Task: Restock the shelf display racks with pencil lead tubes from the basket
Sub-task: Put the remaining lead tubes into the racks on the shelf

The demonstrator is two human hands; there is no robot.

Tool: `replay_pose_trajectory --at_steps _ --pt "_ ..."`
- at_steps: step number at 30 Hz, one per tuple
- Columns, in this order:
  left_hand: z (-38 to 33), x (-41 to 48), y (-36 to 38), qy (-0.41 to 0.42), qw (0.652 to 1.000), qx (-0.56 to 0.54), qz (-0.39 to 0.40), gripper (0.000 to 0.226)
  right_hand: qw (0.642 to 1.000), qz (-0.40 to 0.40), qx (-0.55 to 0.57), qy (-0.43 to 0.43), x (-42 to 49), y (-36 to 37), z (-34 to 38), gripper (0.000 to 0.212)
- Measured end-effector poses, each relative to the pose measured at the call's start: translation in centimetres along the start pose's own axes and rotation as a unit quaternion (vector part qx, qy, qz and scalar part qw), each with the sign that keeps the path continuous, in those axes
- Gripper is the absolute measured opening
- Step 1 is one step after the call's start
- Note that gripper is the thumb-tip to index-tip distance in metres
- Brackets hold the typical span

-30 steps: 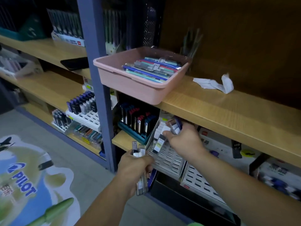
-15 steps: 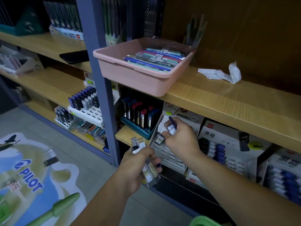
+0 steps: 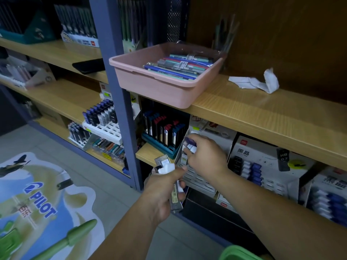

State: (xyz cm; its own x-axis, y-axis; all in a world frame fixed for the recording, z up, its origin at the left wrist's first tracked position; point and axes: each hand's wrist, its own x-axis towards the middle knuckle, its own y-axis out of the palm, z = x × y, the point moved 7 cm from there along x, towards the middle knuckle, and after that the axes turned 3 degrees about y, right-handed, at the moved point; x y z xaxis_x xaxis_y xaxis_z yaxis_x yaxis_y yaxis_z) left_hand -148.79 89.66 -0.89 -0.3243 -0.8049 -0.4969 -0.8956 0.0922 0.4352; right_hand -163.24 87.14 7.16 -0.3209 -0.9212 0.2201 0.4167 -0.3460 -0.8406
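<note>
Purple-capped, a single pencil lead tube (image 3: 189, 145) is pinched between the thumb and fingertips of the right hand (image 3: 206, 156), just above the upper slots of the white display rack (image 3: 197, 180) on the lower shelf, beside a teal rack of lead cases (image 3: 163, 134). Lower and nearer, the left hand (image 3: 163, 192) has its fingers curled round a bundle of lead tubes (image 3: 175, 198) that sticks out above and below the fist. On the wooden shelf (image 3: 253, 113) above sits a pink tray (image 3: 159, 87) of pens, and a green basket rim (image 3: 238, 253) shows at the bottom edge.
</note>
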Motion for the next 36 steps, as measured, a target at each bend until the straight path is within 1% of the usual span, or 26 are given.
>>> replay_pose_trajectory --at_steps 2,5,7,9,11,12,13,15,16,17,19,21,22,25,27,28,29,32,34,36 --pt "0.2 -0.2 0.0 -0.004 1.000 0.024 0.001 0.040 1.000 -0.007 0.004 -0.008 0.1 -0.1 0.1 0.033" --pt "0.1 -0.3 -0.3 -0.005 0.999 0.048 0.013 0.050 1.000 0.004 -0.023 -0.008 -0.3 0.1 -0.1 0.026" --pt "0.1 -0.2 -0.4 -0.004 0.998 0.060 0.027 0.051 0.999 0.017 -0.038 -0.002 -0.3 0.1 -0.5 0.025" --pt "0.1 -0.4 -0.2 -0.003 0.996 0.078 0.040 0.046 0.999 0.034 -0.016 0.010 -0.2 -0.1 -0.6 0.020" --pt "0.0 -0.6 0.2 0.002 0.993 0.102 0.054 0.034 0.997 0.052 0.057 0.021 0.0 -0.5 -0.4 0.010" --pt "0.0 -0.7 0.4 0.003 0.992 0.114 0.062 0.030 0.990 0.071 0.117 0.032 -0.1 -0.7 -0.3 0.008" --pt "-0.1 -0.8 0.6 0.004 0.989 0.126 0.072 0.027 0.975 0.106 0.187 0.054 -0.5 -0.7 -0.1 0.008" --pt "-0.2 -1.1 1.2 0.007 0.983 0.156 0.094 0.024 0.929 0.192 0.297 0.104 -1.8 -0.5 0.1 0.009" --pt "-0.2 -1.2 1.5 0.011 0.979 0.170 0.108 0.024 0.914 0.223 0.320 0.115 -2.3 -0.5 0.1 0.011" --pt "-0.2 -1.4 1.9 0.014 0.976 0.181 0.122 0.023 0.906 0.243 0.327 0.117 -2.8 -0.6 0.0 0.011" --pt "0.0 -1.8 2.4 0.013 0.970 0.199 0.137 0.020 0.911 0.246 0.308 0.122 -3.2 -1.1 -0.7 0.010" --pt "0.3 -1.9 2.2 0.008 0.968 0.215 0.127 0.021 0.921 0.214 0.289 0.148 -3.2 -1.9 -1.9 0.008" --pt "0.4 -1.9 1.9 0.006 0.970 0.216 0.111 0.022 0.921 0.191 0.297 0.166 -3.3 -2.3 -2.6 0.007" --pt "-0.2 -1.4 0.7 0.023 0.982 0.173 0.074 0.030 0.897 0.119 0.358 0.229 -3.6 -3.4 -4.5 0.010" --pt "-0.6 -1.2 0.2 0.039 0.991 0.118 0.054 0.033 0.886 0.092 0.373 0.259 -4.1 -4.0 -5.4 0.011" --pt "-0.9 -1.1 0.0 0.045 0.994 0.086 0.042 0.032 0.884 0.099 0.370 0.266 -4.4 -4.1 -5.5 0.011" --pt "-1.1 -1.0 -0.2 0.051 0.997 0.057 0.027 0.029 0.885 0.122 0.359 0.268 -4.7 -4.1 -5.5 0.011" --pt "-1.9 -0.5 -0.8 0.067 0.998 0.018 -0.011 0.021 0.894 0.242 0.280 0.253 -6.1 -3.4 -4.8 0.013" --pt "-2.2 -0.6 -0.6 0.076 0.996 0.042 -0.014 0.020 0.905 0.286 0.221 0.225 -6.6 -3.2 -4.4 0.017" --pt "-2.1 -0.9 0.0 0.086 0.992 0.094 -0.005 0.021 0.920 0.273 0.203 0.193 -6.5 -3.3 -3.6 0.021"
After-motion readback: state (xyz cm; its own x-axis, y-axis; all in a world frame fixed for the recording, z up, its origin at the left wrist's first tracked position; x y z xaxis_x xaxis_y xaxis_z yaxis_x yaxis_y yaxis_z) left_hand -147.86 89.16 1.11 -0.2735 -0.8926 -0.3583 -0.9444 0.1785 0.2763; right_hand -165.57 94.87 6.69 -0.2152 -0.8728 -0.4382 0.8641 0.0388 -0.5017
